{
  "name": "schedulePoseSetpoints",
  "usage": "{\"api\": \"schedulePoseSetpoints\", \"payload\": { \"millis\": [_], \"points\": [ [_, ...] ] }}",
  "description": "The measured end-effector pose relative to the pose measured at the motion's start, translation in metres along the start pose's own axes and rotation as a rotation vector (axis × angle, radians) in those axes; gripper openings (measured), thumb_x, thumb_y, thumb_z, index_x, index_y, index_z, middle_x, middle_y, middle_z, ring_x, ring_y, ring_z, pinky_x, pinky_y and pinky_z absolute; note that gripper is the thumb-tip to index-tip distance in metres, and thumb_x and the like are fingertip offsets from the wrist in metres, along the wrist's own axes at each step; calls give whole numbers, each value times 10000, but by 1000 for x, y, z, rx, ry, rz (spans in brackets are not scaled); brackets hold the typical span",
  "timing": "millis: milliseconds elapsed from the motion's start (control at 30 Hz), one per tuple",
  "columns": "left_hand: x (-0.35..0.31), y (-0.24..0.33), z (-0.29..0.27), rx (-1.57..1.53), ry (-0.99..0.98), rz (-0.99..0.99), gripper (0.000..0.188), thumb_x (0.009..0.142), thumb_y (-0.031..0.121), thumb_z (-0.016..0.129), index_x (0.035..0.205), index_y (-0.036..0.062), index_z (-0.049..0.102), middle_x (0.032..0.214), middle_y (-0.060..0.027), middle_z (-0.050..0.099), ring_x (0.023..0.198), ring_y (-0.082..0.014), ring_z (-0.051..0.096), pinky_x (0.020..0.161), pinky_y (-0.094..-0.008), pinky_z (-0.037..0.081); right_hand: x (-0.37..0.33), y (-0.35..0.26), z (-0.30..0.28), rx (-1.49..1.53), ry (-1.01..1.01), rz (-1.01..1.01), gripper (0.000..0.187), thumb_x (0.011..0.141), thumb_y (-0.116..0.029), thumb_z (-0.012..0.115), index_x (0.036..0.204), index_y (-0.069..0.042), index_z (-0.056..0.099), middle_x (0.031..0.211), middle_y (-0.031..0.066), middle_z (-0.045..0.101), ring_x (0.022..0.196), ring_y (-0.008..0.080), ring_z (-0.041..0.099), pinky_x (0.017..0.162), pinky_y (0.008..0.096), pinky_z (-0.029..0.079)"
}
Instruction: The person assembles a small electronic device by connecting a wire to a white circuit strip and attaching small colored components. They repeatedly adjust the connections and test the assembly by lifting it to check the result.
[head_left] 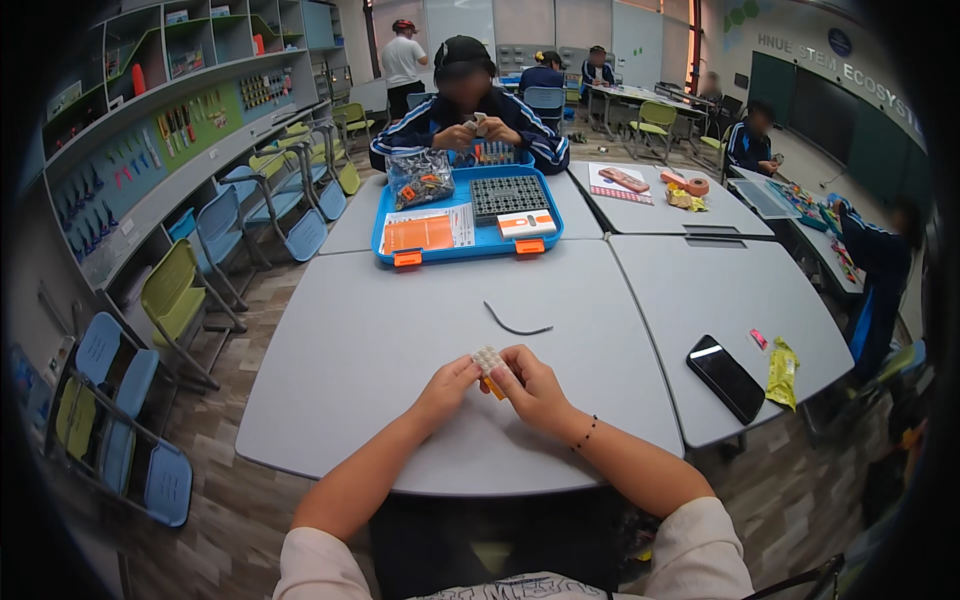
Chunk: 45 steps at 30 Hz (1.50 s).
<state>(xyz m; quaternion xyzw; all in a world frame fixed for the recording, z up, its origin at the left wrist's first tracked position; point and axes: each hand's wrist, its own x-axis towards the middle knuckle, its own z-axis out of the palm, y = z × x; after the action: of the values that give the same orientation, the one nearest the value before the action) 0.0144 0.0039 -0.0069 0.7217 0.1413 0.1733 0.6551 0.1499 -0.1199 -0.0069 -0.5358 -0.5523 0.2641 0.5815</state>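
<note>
We hold a studded, off-white plastic building brick [488, 358] with an orange piece [495, 388] on its near side, pinched between our left hand [447, 390] and right hand [536, 386]. Just beyond our grip, a thin grey cable [513, 325] curves across the smooth tabletop [350, 390]; farther off sits a blue plastic tray [465, 257].

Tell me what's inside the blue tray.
The tray holds a clear bag of small parts, papers, a dark gray block and a white-and-orange box. What lies beneath them is covered.
</note>
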Motion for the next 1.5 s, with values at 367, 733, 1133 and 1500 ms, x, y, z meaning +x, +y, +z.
{"api": "schedulePoseSetpoints", "payload": {
  "millis": [367, 733, 1133, 1500],
  "points": [
    [4, -12, 13, 55, 227, 134, 226, 998, 209, 425, 1040, 25, 549, 903, -20, 586, 801, -75, 507, 729, -250, 429, 4, 19, 12, 24, 66, 12, 270, 983, -236, 507, 1088, -1, 424, 865, 116, 621, 733, 132, 582, 661, 282, 463],
    [6, -16, 16, 128, 271, 203, 210, 1015, 203, 378, 1029, 22, 483, 876, -60, 574, 778, -88, 520, 703, -256, 448, -3, 1, 14, -202, 1, -23, 250, 960, -204, 543, 1079, -11, 437, 848, 129, 631, 728, 163, 613, 658, 302, 481],
    [11, -8, -26, 470, 485, 77, 256, 981, 232, 484, 975, -8, 573, 817, -39, 637, 716, -72, 548, 640, -248, 444, 10, 11, -19, 260, 149, 264, 281, 949, -275, 558, 1082, -31, 514, 848, 5, 532, 695, 69, 529, 601, 237, 474],
    [9, -11, -45, 902, 451, -98, 285, 861, 284, 578, 749, 23, 552, 577, -74, 552, 600, -251, 522, 743, -362, 424, 17, 1, -27, 158, 66, 510, 337, 936, -291, 568, 1167, -49, 521, 777, -39, 493, 562, 29, 363, 484, 196, 312]
  ]
}}
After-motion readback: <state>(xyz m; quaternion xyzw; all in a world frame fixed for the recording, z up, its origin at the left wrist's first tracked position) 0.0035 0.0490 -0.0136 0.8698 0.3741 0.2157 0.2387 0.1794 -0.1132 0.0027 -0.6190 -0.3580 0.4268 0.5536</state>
